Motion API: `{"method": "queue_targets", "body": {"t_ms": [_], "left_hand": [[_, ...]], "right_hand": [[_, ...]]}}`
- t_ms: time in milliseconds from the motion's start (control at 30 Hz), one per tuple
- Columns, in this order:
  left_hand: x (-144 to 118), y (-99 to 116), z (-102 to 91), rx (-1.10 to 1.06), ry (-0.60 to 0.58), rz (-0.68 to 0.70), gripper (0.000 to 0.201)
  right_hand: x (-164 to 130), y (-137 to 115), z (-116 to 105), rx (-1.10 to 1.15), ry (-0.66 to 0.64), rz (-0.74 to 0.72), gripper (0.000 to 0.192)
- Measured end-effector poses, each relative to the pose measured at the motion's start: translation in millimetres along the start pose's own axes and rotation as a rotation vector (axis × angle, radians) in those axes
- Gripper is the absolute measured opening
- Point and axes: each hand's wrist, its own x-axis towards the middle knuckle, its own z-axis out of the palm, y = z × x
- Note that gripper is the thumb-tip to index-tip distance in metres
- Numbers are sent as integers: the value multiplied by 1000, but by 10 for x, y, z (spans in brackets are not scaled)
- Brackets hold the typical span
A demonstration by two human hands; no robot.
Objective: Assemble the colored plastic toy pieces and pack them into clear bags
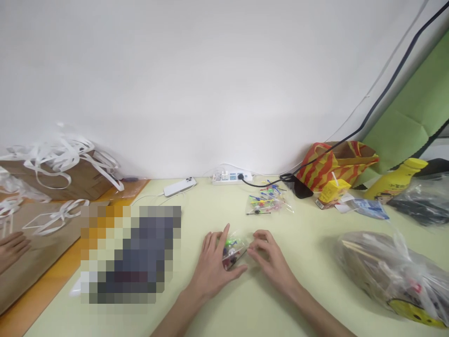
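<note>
Left hand (213,267) and right hand (271,260) resting on the pale green table (196,206), fingers of both pinched on opposite ends of a small clear plastic bag of colourful beads (233,250) lying between them at the table's middle. Just beyond, a second clear bag of coloured picks (264,202), a white power strip (232,177) and a phone (179,186); at far left, another person's hand (12,249) on brown paper bags (42,252)

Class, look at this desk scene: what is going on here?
A person sits at a pale table, both hands on a small clear packet of colourful bits. The left hand grips it; the right hand pinches its end. A similar packet lies beyond, near a power strip.
</note>
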Motion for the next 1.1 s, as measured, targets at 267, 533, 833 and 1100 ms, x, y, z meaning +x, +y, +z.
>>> {"method": "queue_targets", "body": {"t_ms": [267, 533, 833, 1100], "left_hand": [[27, 7, -62, -597, -21, -183, 62], [105, -5, -75, -839, -102, -307, 52], [115, -15, -109, -850, 25, -328, 35], [114, -4, -93, -933, 34, -292, 29]], "right_hand": [[57, -83, -76, 391, 22, 1, 31], [30, -84, 7, 401, -10, -19, 33], [82, -46, -48, 238, 108, 2, 36], [82, 29, 5, 341, 153, 112, 45]]}}
